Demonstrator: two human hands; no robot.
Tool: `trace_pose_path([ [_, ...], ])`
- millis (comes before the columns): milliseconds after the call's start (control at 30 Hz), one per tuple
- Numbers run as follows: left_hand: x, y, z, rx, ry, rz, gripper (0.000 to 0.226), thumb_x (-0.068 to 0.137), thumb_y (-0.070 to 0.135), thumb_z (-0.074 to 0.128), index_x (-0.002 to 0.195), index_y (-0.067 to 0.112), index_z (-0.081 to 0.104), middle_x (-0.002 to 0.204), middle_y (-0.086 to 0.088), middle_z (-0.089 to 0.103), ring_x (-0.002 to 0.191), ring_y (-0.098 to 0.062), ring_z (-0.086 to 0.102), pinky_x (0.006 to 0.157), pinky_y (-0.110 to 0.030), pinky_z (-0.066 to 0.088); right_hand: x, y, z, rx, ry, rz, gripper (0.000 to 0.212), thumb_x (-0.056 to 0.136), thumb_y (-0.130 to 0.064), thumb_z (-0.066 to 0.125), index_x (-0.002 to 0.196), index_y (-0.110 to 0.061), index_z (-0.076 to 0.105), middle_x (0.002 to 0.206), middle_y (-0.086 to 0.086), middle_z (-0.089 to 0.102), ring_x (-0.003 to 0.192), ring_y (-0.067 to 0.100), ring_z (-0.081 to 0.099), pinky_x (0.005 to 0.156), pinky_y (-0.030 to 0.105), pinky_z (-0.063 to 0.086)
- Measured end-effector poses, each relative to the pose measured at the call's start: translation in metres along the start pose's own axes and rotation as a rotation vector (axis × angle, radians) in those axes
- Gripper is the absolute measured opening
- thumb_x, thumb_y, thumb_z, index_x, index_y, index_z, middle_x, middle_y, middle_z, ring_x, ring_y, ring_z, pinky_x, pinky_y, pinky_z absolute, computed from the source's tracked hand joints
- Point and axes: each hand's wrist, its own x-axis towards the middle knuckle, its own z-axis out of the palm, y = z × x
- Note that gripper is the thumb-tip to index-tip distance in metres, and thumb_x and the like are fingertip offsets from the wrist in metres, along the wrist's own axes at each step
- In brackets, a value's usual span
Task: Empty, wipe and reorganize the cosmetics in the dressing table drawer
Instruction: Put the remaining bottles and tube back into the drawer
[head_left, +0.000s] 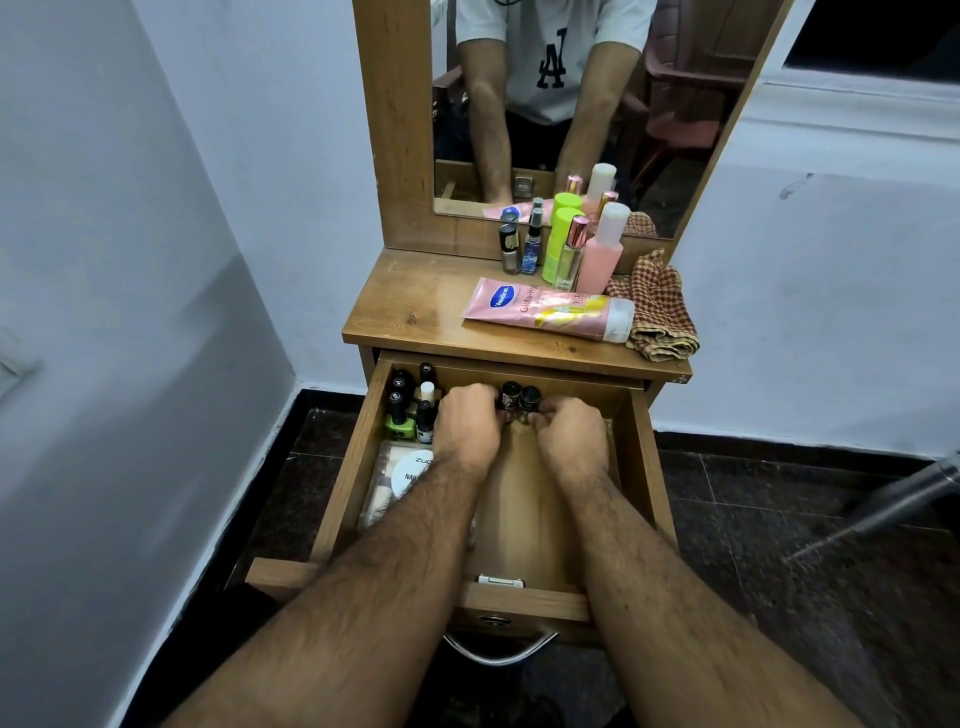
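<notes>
The wooden drawer (641, 467) of the dressing table is pulled out. Both my hands reach into its far end. My left hand (465, 428) and my right hand (569, 434) are curled around two small black-capped bottles (521, 397) standing side by side. Several nail polish bottles (410, 405), one of them green, stand in the drawer's far left corner. A clear packet with a white round label (400, 478) lies at the left, partly under my left forearm. The drawer's right half shows bare wood.
On the tabletop (410, 306) lie a pink lotion tube (545, 309) and a checked cloth (657, 312). Behind them stand a pink bottle (600, 254), a green bottle (558, 239) and small perfume bottles. A mirror (561, 104) rises behind. White walls flank the table; a metal pole (893, 501) leans at right.
</notes>
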Motion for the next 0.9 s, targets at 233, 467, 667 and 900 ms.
trace_pose_path([
  [233,0.0,-0.001,0.0,-0.003,0.011,-0.001,0.016,0.089,0.023,0.071,0.102,0.016,0.074,0.099,-0.014,0.072,0.099,-0.03,0.066,0.079,-0.035,0.05,0.001,0.001,0.0,-0.005,-0.013,-0.005,0.017,0.094,-0.025,0.064,0.108,-0.018,0.071,0.103,0.002,0.072,0.098,0.018,0.066,0.086,0.034,0.053],
  [467,-0.002,-0.002,-0.003,0.025,0.028,0.01,0.012,0.088,0.022,0.071,0.098,0.017,0.074,0.095,-0.01,0.073,0.097,-0.028,0.066,0.079,-0.035,0.052,0.0,0.0,-0.002,-0.018,-0.005,-0.005,0.016,0.093,-0.022,0.066,0.107,-0.019,0.072,0.102,0.001,0.073,0.098,0.018,0.066,0.088,0.034,0.053],
  [667,-0.011,0.003,-0.013,0.038,0.063,0.082,0.014,0.088,0.021,0.069,0.101,0.02,0.074,0.094,-0.004,0.074,0.095,-0.023,0.068,0.083,-0.037,0.056,-0.007,-0.003,-0.014,-0.005,0.039,-0.023,0.016,0.091,-0.021,0.066,0.107,-0.02,0.071,0.101,-0.002,0.072,0.093,0.014,0.066,0.083,0.031,0.054],
  [900,-0.032,0.005,-0.037,0.031,0.15,0.066,0.015,0.091,0.02,0.067,0.105,0.018,0.072,0.096,-0.002,0.072,0.095,-0.018,0.067,0.081,-0.028,0.052,-0.028,-0.021,-0.041,-0.038,0.097,-0.114,0.013,0.091,-0.024,0.063,0.101,-0.022,0.072,0.094,-0.005,0.071,0.088,0.012,0.065,0.08,0.032,0.056],
])
